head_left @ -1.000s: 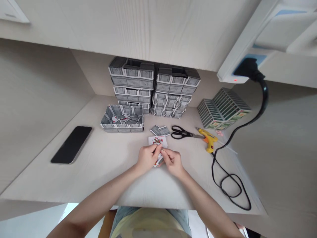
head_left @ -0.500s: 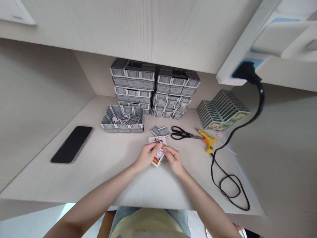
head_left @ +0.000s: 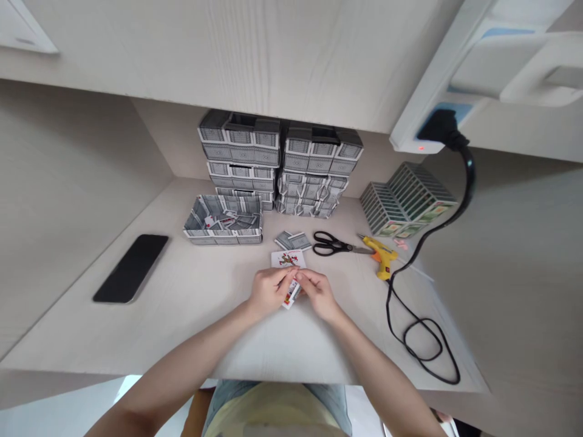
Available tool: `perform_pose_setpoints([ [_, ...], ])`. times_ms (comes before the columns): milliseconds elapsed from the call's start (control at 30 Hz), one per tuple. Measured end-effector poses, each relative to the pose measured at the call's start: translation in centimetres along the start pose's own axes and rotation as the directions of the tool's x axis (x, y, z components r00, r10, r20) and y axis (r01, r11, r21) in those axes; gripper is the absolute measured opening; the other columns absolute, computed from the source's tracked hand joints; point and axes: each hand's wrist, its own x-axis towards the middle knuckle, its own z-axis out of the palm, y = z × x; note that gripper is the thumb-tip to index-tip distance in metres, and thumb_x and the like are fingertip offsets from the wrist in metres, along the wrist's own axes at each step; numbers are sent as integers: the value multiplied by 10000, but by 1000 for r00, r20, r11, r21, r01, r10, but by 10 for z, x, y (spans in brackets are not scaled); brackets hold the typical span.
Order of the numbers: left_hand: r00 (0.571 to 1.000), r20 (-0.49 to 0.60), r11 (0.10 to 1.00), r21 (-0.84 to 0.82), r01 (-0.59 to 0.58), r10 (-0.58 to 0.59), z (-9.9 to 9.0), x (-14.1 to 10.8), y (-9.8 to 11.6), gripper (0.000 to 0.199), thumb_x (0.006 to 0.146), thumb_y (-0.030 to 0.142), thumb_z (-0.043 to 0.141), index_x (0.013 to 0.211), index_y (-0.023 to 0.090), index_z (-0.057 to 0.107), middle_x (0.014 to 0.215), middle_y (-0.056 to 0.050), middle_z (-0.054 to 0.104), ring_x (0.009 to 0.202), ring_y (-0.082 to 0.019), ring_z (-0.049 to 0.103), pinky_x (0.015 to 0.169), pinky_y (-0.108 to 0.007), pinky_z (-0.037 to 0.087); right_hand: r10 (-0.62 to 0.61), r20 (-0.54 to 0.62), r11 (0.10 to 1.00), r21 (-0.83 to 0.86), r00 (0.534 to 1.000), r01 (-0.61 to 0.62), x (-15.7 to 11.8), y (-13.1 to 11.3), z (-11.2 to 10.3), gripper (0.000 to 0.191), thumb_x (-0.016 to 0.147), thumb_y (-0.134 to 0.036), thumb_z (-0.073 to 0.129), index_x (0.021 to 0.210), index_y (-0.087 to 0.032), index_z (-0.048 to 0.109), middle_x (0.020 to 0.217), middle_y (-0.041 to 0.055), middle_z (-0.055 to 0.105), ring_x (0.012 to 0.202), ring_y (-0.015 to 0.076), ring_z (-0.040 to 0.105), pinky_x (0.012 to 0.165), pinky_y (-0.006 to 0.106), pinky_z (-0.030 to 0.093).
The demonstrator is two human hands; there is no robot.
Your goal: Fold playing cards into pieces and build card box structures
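Between my two hands is a playing card (head_left: 291, 298) with a red, yellow and black print. My left hand (head_left: 269, 290) pinches it from the left, its fingers closed. From the right, my right hand (head_left: 317, 292) grips it with thumb and fingers together; the fingertips nearly meet and hide much of the card. A joker card (head_left: 286, 258) lies face up on the desk just beyond. Past it, a few patterned grey playing cards (head_left: 293, 241) lie face down, and black-handled scissors (head_left: 328, 243) rest to their right.
Behind stand stacked boxes made of grey cards (head_left: 241, 142) and an open card box (head_left: 223, 240) holding small card pieces. At right are a yellow glue gun (head_left: 385, 258), its black cord (head_left: 423, 358) and green card packs (head_left: 412, 200). A phone (head_left: 131, 269) lies left.
My left hand has turned and closed further over the card, covering more of it. The fingertips of both hands have come closer together. The joker card shows more. The view has shifted slightly.
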Motion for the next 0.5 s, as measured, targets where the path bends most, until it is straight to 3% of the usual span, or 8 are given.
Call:
perform_pose_setpoints([
  [100,998,32,994,-91,63,-60,0,1,0,278,813,336,460,912,172,662,854,-50,684,747,-146,620,689,-230,457,-87,-20,990,-116,996,84,0,-2,-3,306,792,-432,484,734,-155,600,612,3,551,559,119,506,514,223,418],
  [233,968,128,923,-296,247,-218,0,5,-3,353,821,391,426,972,138,619,768,-32,664,641,-129,590,577,-215,450,-92,-97,979,-188,991,73,1,1,-5,314,803,-438,465,716,-156,570,429,-45,474,339,83,413,345,198,320],
  [300,964,124,877,-401,264,-234,0,8,-4,330,801,378,468,998,141,587,847,-40,652,711,-133,590,621,-221,458,-83,-130,989,-136,988,65,3,1,-6,305,809,-437,459,755,-154,560,385,-61,454,296,79,394,321,192,302],
  [400,972,67,838,-495,228,-225,1,12,-6,325,737,321,576,1015,158,537,972,-51,616,843,-142,575,724,-243,460,-47,-131,998,35,990,52,7,-3,-8,302,802,-452,464,847,-161,530,484,-30,557,376,110,513,388,218,412],
  [500,966,-4,835,-504,221,-258,3,15,-8,344,679,294,638,972,160,515,905,-33,612,823,-134,566,715,-244,456,-35,-121,986,159,992,54,9,-4,-8,306,777,-464,498,897,-183,483,613,-4,622,475,134,585,473,261,480],
])
